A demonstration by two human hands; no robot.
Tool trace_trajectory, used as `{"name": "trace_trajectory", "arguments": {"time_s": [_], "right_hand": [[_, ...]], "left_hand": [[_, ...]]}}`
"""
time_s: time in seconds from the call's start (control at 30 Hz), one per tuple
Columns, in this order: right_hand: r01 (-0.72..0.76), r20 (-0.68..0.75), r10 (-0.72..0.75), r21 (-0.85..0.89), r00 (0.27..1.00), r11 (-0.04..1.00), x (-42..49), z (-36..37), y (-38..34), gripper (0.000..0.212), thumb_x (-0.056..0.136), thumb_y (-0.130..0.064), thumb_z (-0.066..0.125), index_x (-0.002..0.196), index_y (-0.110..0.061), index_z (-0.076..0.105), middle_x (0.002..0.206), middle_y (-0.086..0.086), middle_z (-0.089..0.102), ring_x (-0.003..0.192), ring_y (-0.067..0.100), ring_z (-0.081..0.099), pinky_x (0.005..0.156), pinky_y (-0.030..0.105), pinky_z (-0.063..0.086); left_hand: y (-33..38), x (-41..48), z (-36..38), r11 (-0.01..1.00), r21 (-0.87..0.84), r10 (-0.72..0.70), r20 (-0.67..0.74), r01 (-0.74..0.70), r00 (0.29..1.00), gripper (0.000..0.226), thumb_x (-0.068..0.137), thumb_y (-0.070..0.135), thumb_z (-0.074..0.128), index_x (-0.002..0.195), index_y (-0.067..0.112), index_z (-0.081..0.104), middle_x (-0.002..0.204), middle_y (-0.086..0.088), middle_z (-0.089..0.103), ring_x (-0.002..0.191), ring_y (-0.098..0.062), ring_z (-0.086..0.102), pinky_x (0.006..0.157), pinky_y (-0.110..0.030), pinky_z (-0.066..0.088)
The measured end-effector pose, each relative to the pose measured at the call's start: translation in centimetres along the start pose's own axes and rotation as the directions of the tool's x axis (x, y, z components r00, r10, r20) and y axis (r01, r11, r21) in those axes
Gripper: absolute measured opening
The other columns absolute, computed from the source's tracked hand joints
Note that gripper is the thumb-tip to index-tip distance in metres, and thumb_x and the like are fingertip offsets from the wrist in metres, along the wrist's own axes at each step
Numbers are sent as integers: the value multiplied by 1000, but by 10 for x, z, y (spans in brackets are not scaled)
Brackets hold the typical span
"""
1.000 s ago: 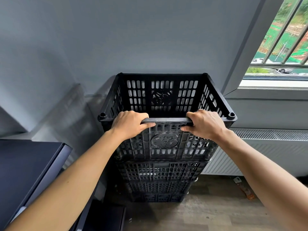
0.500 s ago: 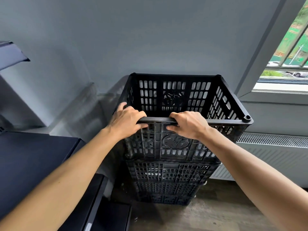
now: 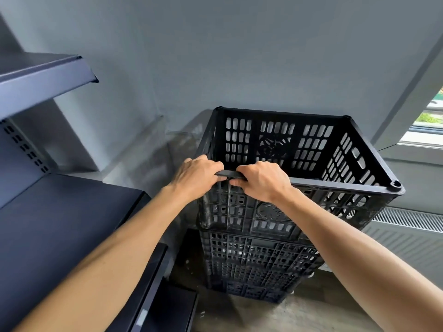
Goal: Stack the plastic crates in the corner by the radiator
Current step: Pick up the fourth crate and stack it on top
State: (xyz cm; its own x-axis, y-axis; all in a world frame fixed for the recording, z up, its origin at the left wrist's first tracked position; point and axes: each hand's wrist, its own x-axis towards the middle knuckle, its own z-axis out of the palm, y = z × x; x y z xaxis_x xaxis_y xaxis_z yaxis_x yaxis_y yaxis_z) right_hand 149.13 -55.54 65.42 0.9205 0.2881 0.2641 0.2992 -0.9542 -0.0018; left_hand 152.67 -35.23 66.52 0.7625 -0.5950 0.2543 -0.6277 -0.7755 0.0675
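A black slotted plastic top crate (image 3: 340, 164) sits on a stack of lower black crates (image 3: 254, 262) against the grey wall, left of the radiator (image 3: 407, 233). My left hand (image 3: 195, 178) grips the near rim at its left corner. Close beside it my right hand (image 3: 262, 182) holds the same rim, fingers curled over the edge. The top crate looks empty inside. The base of the stack rests on the wooden floor.
Dark blue metal shelving (image 3: 48, 224) stands on the left, with an upper shelf (image 3: 45, 77) jutting out at head height. A window (image 3: 429, 125) is at the far right above the radiator. Bare floor (image 3: 299, 315) lies in front of the stack.
Both hands have slid left along the near rim and come closer together. The view has swung left, so the stack now sits right of centre and the shelving shows more.
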Motion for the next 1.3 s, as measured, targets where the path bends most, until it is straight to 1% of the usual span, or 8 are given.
{"name": "trace_trajectory", "arguments": {"time_s": [0.27,0.5,0.63,0.73,0.83,0.93,1.1,1.3], "right_hand": [[-1,-40,-1,-67,999,998,-6,1,-3,41,91,-62,45,86,-22,53,51,-11,36,50,26,54,46,29,33],[81,-26,-83,-65,996,995,-18,-7,15,33,92,-53,50,98,-21,52,66,-5,60,61,28,63,50,30,36],[64,-32,-69,-123,997,990,-41,-12,44,39,93,-58,46,96,-20,50,69,-5,63,63,28,64,51,31,36],[38,-18,-40,-132,999,991,-55,-16,62,36,93,-56,49,96,-20,49,70,-5,63,65,29,64,52,30,35],[-1,15,3,-123,1000,992,-66,-22,78,35,92,-57,50,96,-22,50,70,-4,61,66,29,63,53,32,38],[-43,66,50,-103,997,994,-80,-29,100,37,90,-60,50,95,-23,51,70,-3,63,69,28,64,55,33,45],[-158,80,172,-153,982,975,-113,-41,143,52,81,-76,45,86,-26,55,69,-4,63,69,25,66,56,30,42],[-268,3,278,-253,960,929,-128,-43,158,70,71,-90,31,65,-23,49,50,-9,43,48,21,47,52,28,37]], "left_hand": [[11,-6,2,998,-38,-52,2,52,999,24,98,41,50,102,21,62,89,6,65,98,-18,49,90,-44,38],[11,-5,8,997,4,-74,-1,74,997,33,95,52,47,92,21,57,78,11,54,104,-19,51,114,-60,10],[19,-5,10,995,53,-76,-53,78,996,43,91,60,47,103,21,61,84,10,60,107,-18,54,114,-61,-6],[39,1,15,999,23,-22,-76,24,997,49,89,62,49,115,22,59,97,7,65,105,-17,58,116,-55,3],[63,10,21,996,-53,70,-97,-75,993,49,90,60,51,121,22,55,106,5,65,104,-19,58,104,-41,33],[83,24,25,983,-88,151,-101,-160,983,48,92,58,51,123,22,54,107,4,66,100,-20,62,85,-37,45],[114,53,31,964,-95,247,-16,-247,969,50,91,67,41,116,26,55,94,6,68,87,-21,66,68,-34,44],[128,66,39,986,80,156,-107,-148,982,62,84,80,30,73,23,50,49,6,48,49,-18,51,52,-28,38]]}}
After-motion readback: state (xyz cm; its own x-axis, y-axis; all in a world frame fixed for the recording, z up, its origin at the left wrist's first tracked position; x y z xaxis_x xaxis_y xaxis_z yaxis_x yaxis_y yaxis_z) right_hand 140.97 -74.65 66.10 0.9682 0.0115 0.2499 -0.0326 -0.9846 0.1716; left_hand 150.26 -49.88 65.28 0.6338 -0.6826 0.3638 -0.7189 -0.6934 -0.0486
